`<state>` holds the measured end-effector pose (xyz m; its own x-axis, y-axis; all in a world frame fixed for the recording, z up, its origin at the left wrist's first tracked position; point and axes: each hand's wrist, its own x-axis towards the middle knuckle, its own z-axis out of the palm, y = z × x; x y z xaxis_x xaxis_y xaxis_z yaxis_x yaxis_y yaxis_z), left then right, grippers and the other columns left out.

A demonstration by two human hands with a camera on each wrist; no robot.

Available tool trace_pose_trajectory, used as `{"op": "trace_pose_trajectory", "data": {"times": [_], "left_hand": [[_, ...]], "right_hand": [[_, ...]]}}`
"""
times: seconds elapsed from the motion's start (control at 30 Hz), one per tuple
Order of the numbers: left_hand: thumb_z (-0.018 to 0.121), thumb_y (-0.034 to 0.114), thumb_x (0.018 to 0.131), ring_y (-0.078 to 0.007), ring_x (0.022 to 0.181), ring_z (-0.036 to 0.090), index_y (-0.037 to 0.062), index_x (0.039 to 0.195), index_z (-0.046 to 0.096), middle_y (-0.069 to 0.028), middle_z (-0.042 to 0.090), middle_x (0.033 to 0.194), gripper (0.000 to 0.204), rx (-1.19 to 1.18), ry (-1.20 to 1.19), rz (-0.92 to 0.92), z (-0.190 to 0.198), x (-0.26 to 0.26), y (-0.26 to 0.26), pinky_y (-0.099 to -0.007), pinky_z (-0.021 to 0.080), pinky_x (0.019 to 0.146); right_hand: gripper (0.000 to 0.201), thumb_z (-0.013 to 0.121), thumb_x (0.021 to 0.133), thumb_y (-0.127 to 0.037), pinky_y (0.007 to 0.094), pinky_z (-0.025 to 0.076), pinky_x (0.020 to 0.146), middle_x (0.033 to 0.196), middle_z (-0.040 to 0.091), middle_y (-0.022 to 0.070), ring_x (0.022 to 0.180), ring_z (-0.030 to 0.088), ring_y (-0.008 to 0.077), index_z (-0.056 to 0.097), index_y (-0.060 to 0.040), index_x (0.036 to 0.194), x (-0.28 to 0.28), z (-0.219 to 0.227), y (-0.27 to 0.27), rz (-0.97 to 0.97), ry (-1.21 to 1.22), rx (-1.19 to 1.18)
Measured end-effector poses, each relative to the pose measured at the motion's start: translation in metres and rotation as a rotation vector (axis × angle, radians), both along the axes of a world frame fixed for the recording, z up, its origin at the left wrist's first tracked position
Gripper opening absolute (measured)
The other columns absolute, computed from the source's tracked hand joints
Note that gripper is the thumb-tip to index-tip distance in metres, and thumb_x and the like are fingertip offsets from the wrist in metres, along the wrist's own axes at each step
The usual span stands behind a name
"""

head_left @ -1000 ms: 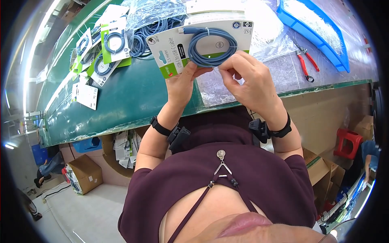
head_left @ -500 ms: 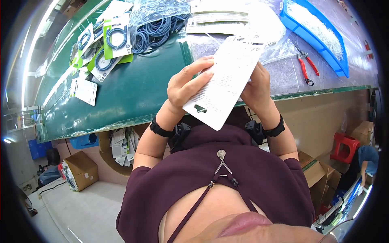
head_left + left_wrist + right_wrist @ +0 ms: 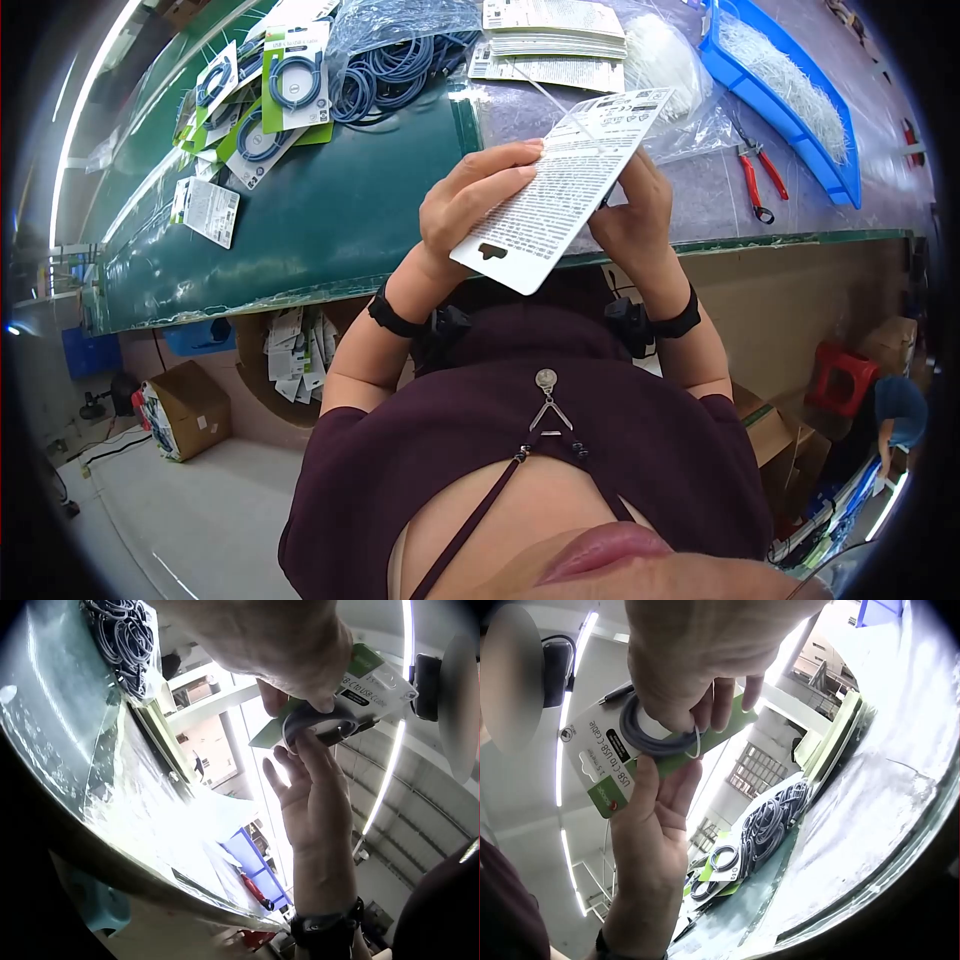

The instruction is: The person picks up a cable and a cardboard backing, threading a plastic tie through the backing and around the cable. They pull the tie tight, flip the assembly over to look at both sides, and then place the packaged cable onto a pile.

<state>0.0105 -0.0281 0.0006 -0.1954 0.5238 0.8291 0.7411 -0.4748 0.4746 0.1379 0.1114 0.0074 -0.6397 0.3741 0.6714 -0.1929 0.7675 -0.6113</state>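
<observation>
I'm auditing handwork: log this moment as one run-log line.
left hand: pinches card | right hand: touches cable coil | card: printed back in head view

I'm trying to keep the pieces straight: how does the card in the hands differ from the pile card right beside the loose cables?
The held card turns its printed back to the head camera; the pile card shows its cable side.

The held card is tilted, gripped in the left hand; the pile card rests on other cards.

Both are white and green with a coiled blue cable.
</observation>
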Motion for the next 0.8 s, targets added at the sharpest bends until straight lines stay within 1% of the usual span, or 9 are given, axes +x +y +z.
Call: {"op": "trace_pose_trajectory", "data": {"times": [0.1,0.13,0.23,0.27,0.37,0.4,0.5,0.63,0.8], "left_hand": [[0.067,0.008,0.085,-0.0367,0.098,0.066,-0.0018,0.109,0.055,-0.0265,0.063,0.105,0.028,0.021,-0.031,-0.009,0.002,0.002,0.0,-0.0419,0.055,0.083],[0.067,0.008,0.085,-0.0367,0.098,0.066,-0.0018,0.109,0.055,-0.0265,0.063,0.105,0.028,0.02,-0.031,-0.009,0.0,0.001,0.0,-0.0419,0.055,0.083],[0.068,0.006,0.082,-0.0323,0.099,0.066,-0.0026,0.112,0.057,-0.0199,0.064,0.109,0.033,0.034,-0.141,-0.05,-0.014,-0.003,-0.004,-0.037,0.055,0.082],[0.068,0.006,0.082,-0.0323,0.099,0.066,-0.0026,0.112,0.057,-0.0199,0.064,0.109,0.033,0.03,-0.142,-0.053,-0.021,-0.002,-0.005,-0.037,0.055,0.082],[0.06,0.007,0.091,-0.0313,0.099,0.066,-0.0023,0.119,0.053,-0.016,0.063,0.113,0.031,0.094,-0.894,-0.14,-0.04,0.004,-0.009,-0.0404,0.056,0.082],[0.06,0.007,0.091,-0.0313,0.099,0.066,-0.0023,0.119,0.053,-0.016,0.063,0.113,0.031,0.093,-0.891,-0.138,-0.037,0.006,-0.009,-0.0404,0.056,0.082],[0.054,0.007,0.095,-0.0307,0.099,0.065,-0.0016,0.125,0.048,-0.0136,0.061,0.116,0.032,0.118,-1.128,-0.32,-0.02,0.01,-0.005,-0.045,0.058,0.083],[0.052,0.007,0.096,-0.0301,0.099,0.065,-0.0017,0.126,0.048,-0.015,0.06,0.117,0.031,0.082,-1.182,-0.408,-0.016,0.008,-0.003,-0.0479,0.058,0.083],[0.053,0.007,0.096,-0.0307,0.099,0.065,-0.0018,0.126,0.047,-0.0159,0.06,0.116,0.033,0.053,-1.151,-0.506,-0.021,0.002,-0.003,-0.0473,0.059,0.082]], "right_hand": [[0.022,0.068,0.07,0.005,0.0346,0.047,0.07,0.086,0.061,0.0101,0.08,0.059,0.0272,0.061,-0.0015,0.089,0.001,0.007,-0.001,-0.009,-0.002,0.059],[0.022,0.068,0.07,0.005,0.0346,0.047,0.07,0.086,0.061,0.0101,0.08,0.059,0.0272,0.061,-0.0015,0.089,0.001,0.009,0.0,-0.009,-0.003,0.059],[0.022,0.069,0.069,0.007,0.0332,0.05,0.066,0.088,0.063,0.0117,0.075,0.062,0.0267,0.062,0.0003,0.089,0.003,0.014,-0.001,0.031,0.026,0.189],[0.022,0.069,0.069,0.007,0.0332,0.05,0.066,0.088,0.063,0.0117,0.075,0.062,0.0267,0.062,0.0003,0.089,0.004,0.015,-0.002,0.027,0.026,0.185],[0.021,0.068,0.068,0.009,0.0334,0.048,0.062,0.081,0.061,0.0116,0.068,0.059,0.0249,0.061,-0.0011,0.084,0.005,0.02,-0.005,0.208,0.14,0.022],[0.021,0.068,0.068,0.009,0.0334,0.048,0.062,0.081,0.061,0.0116,0.068,0.059,0.0249,0.061,-0.0011,0.084,0.005,0.021,-0.008,0.21,0.142,0.02],[0.022,0.068,0.067,0.009,0.033,0.047,0.06,0.076,0.06,0.0115,0.067,0.059,0.0261,0.061,-0.002,0.084,0.005,0.024,-0.015,0.421,0.124,0.013],[0.022,0.068,0.065,0.008,0.0329,0.048,0.06,0.073,0.06,0.0098,0.066,0.059,0.0261,0.062,-0.0028,0.083,0.003,0.022,-0.014,0.487,0.092,0.022],[0.023,0.068,0.063,0.007,0.0337,0.049,0.061,0.073,0.06,0.0087,0.067,0.06,0.0255,0.062,-0.0036,0.083,0.004,0.018,-0.009,0.529,0.026,0.053]]}}
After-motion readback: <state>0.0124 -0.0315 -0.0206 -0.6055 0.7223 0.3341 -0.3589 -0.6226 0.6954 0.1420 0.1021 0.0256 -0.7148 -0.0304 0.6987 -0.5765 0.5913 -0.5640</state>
